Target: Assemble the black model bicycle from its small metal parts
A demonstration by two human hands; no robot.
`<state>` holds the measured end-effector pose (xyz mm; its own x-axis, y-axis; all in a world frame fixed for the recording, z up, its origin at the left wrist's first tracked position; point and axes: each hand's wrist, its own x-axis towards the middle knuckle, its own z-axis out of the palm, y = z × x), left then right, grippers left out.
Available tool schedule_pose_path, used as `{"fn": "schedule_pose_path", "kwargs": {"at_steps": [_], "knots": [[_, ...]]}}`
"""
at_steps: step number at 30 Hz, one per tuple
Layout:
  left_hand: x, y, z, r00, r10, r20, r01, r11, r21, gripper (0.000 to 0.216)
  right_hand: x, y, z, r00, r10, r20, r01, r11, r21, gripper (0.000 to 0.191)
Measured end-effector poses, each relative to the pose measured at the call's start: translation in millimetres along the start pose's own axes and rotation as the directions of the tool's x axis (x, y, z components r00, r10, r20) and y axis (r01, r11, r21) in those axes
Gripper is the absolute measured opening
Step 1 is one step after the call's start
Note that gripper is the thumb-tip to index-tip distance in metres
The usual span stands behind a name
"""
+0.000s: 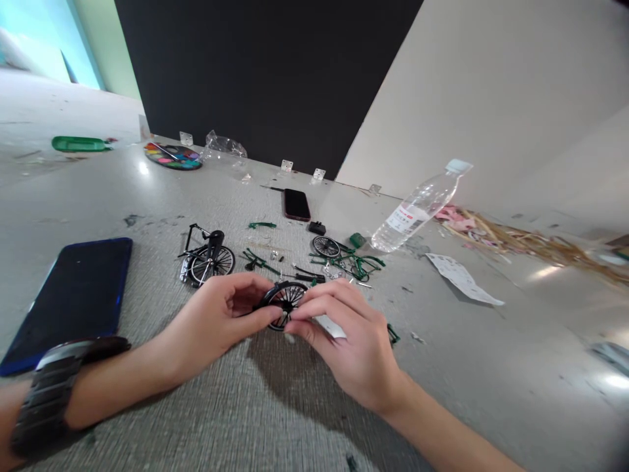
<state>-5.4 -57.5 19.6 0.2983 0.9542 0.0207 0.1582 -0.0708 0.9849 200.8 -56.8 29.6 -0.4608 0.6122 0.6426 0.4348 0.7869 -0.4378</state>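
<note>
Between my two hands is a small black spoked wheel [286, 298] of a model bicycle, held just above the table. My left hand [230, 308] pinches its left side, thumb across the spokes. My right hand [344, 321] grips the right side between thumb and fingertips, near the hub. Beyond the hands lie green bicycle frame parts [363, 263], another spoked wheel [326, 246] and a black slender part [308, 275]. To the left rests a partly built black model bicycle [209, 255].
A dark blue tablet [73, 295] lies at the left, near my watch [54, 387]. Further back are a phone [297, 204], a paint palette [173, 157] and a crumpled plastic wrapper [223, 147]. A clear bottle [415, 210] and a paper sheet [462, 278] are at the right.
</note>
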Motion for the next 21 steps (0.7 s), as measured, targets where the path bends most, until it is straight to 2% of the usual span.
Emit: {"fn": "schedule_pose_path", "kwargs": {"at_steps": [5,12,21], "knots": [[-0.3,-0.3,-0.1,1.000,0.004,0.019,-0.004,1.000,-0.013,0.015,-2.1,3.3,0.9,0.999,0.006,0.050,-0.006,1.000,0.002,0.008],[-2.6,2.3,-0.7,0.998,0.041,0.051,-0.041,0.999,0.009,0.008,0.4,1.9,-0.9,0.999,-0.021,-0.045,0.022,1.000,0.016,0.010],[-2.5,5.4,0.4,0.997,0.055,0.056,-0.058,0.997,0.047,0.008,1.6,-0.4,-1.3,0.997,-0.051,-0.054,0.052,0.998,0.024,0.009]]}}
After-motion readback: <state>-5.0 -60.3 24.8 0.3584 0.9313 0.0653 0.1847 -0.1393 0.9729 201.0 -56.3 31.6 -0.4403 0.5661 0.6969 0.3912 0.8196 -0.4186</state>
